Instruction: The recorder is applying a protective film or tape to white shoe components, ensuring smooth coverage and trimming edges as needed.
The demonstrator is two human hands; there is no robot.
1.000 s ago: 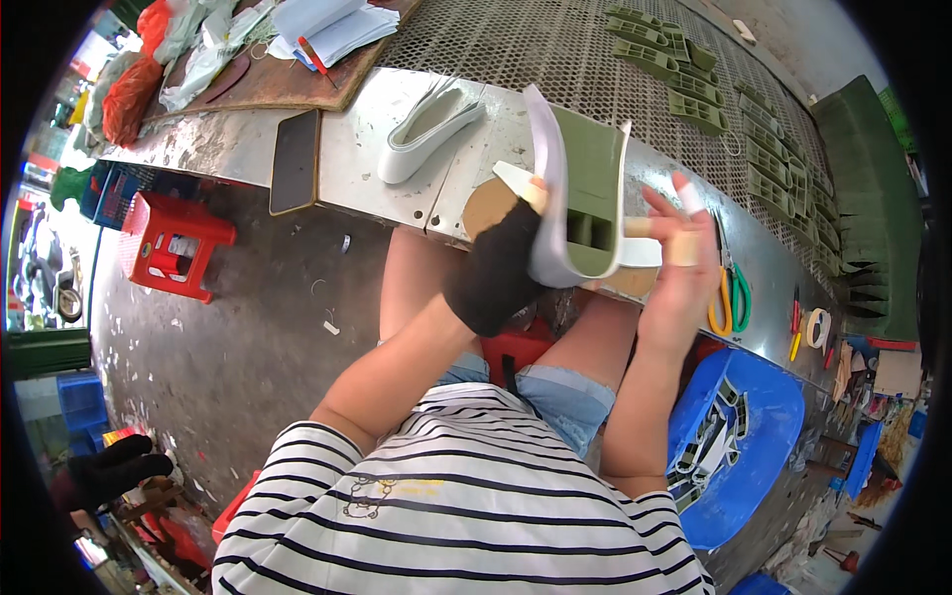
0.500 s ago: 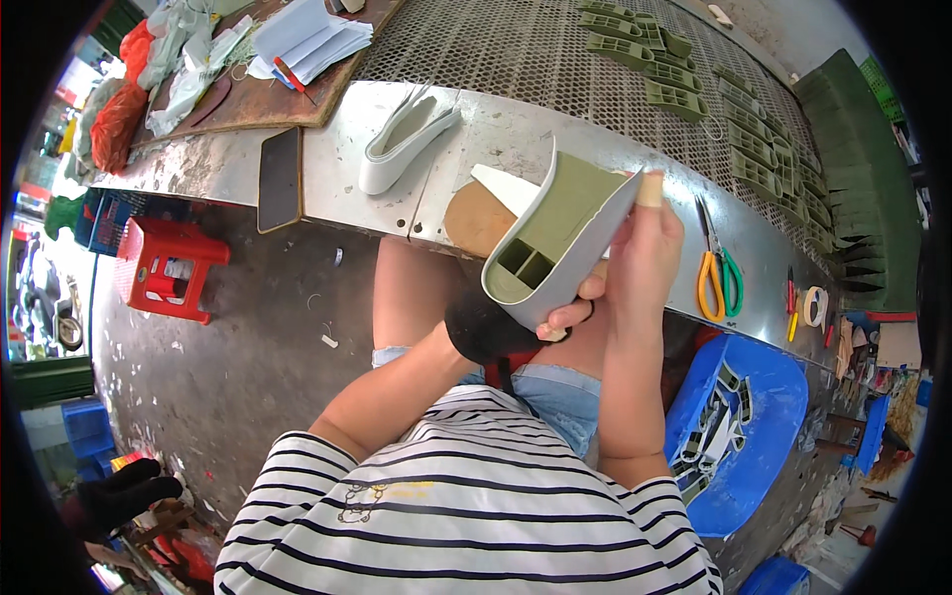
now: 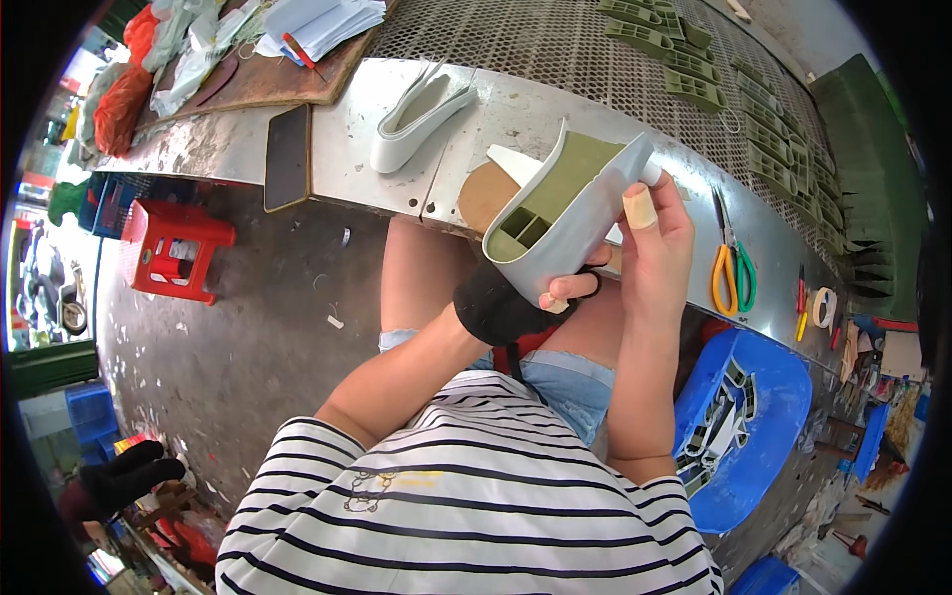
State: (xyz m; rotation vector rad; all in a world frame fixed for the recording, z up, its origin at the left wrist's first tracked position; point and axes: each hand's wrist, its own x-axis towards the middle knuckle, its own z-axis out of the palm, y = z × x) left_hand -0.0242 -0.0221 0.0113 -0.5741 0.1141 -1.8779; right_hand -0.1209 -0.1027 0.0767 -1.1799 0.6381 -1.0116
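My left hand [image 3: 501, 302], in a black fingerless glove, grips a wedge shoe sole [image 3: 587, 169] from below. The sole has an olive-green core with small open compartments at its near end, and a pale grey covering wraps round its side. My right hand [image 3: 662, 233], with tape on its thumb and a fingertip, is closed at the sole's far right end, on the grey covering. Behind the sole lie a brown round pad [image 3: 483, 196] and a white pointed piece [image 3: 513, 162] on the metal bench. A similar pale grey cover [image 3: 421, 119] stands further left.
A phone [image 3: 288, 159] lies on the bench edge. Shears [image 3: 732, 273] with orange and green handles lie at right, near a tape roll [image 3: 822, 307]. Green soles [image 3: 691, 74] rest on the mesh. A blue tub [image 3: 769, 416] holds several pieces; a red stool [image 3: 178, 248] stands left.
The sole has tilted, showing more of its grey outer side. My right thumb has come round into view at the sole's end. The whole view has shifted slightly.
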